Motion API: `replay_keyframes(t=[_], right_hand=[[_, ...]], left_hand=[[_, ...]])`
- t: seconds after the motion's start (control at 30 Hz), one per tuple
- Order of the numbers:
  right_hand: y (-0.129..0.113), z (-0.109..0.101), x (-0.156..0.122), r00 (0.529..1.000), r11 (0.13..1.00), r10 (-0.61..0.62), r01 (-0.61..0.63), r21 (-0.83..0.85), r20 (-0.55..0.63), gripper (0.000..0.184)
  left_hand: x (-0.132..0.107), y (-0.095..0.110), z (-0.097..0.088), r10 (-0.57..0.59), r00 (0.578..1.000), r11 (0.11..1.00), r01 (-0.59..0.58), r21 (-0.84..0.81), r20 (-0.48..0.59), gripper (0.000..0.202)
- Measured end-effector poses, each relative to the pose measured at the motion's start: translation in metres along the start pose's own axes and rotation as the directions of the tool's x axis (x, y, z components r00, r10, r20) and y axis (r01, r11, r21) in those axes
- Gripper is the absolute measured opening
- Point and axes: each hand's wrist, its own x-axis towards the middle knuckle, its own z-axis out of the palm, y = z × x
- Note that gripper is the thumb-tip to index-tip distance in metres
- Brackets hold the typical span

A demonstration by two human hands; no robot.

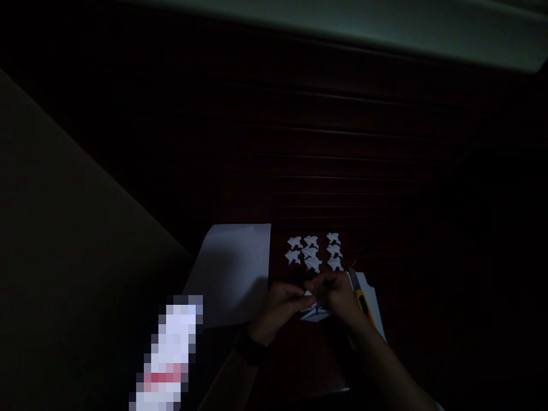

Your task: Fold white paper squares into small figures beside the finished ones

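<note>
Both of my hands meet over a dark table [299, 365]. Between the fingertips of my left hand [280, 302] and my right hand [338, 291] is a small white folded paper [315, 313], part of it hidden by the fingers. Each hand pinches an edge of it. Just beyond my hands lie several small white origami figures [310, 251], set out in rough columns. Close to my right wrist rests a yellow and black utility knife [363, 302] on white paper [377, 308]. A dark band [252, 345] circles my left wrist.
A large white sheet of paper [235, 268] lies left of my hands. A blurred-out bright object [166, 354] fills the lower left. Behind the table rises dark slatted wood [334, 154]; a pale wall [64, 200] stands at left. The room is dim.
</note>
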Motion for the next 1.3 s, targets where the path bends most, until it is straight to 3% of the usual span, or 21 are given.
replay_keyframes(t=[0.07, 0.33, 0.53, 0.77, 0.87, 1.0, 1.3], right_hand=[[-0.002, 0.001, 0.0, 1.0, 1.0, 0.023, -0.023, -0.004, 0.007, 0.017], [-0.002, 0.002, -0.002, 0.999, 1.0, 0.007, -0.007, -0.007, 0.047, 0.019], [-0.002, 0.0, -0.003, 0.995, 0.999, -0.032, 0.032, 0.005, 0.095, 0.014], [-0.003, 0.001, -0.003, 0.995, 0.998, -0.053, 0.057, -0.037, 0.086, 0.016], [-0.001, 0.002, -0.002, 0.995, 0.995, -0.073, 0.078, -0.065, 0.069, 0.017], [0.001, 0.003, -0.003, 0.991, 0.996, -0.045, 0.054, -0.066, 0.124, 0.02], [-0.004, -0.001, -0.004, 0.982, 0.996, -0.056, 0.067, -0.054, 0.179, 0.02]], left_hand=[[-0.001, 0.003, -0.001, 0.008, 1.0, 1.0, -0.008, 0.015, 0.014, 0.022], [-0.001, 0.005, 0.001, -0.051, 0.994, 0.997, 0.056, 0.054, -0.094, 0.017], [-0.006, 0.016, -0.005, -0.011, 1.0, 0.996, 0.01, 0.088, 0.004, 0.022], [-0.002, 0.0, -0.001, 0.029, 0.995, 0.99, -0.015, 0.143, -0.093, 0.021], [0.0, -0.001, -0.003, 0.034, 0.997, 0.986, -0.021, 0.167, -0.075, 0.023], [0.0, -0.004, -0.008, 0.009, 0.999, 0.985, -0.003, 0.175, -0.033, 0.022], [0.003, -0.018, -0.004, -0.016, 0.991, 0.976, 0.044, 0.212, -0.133, 0.02]])
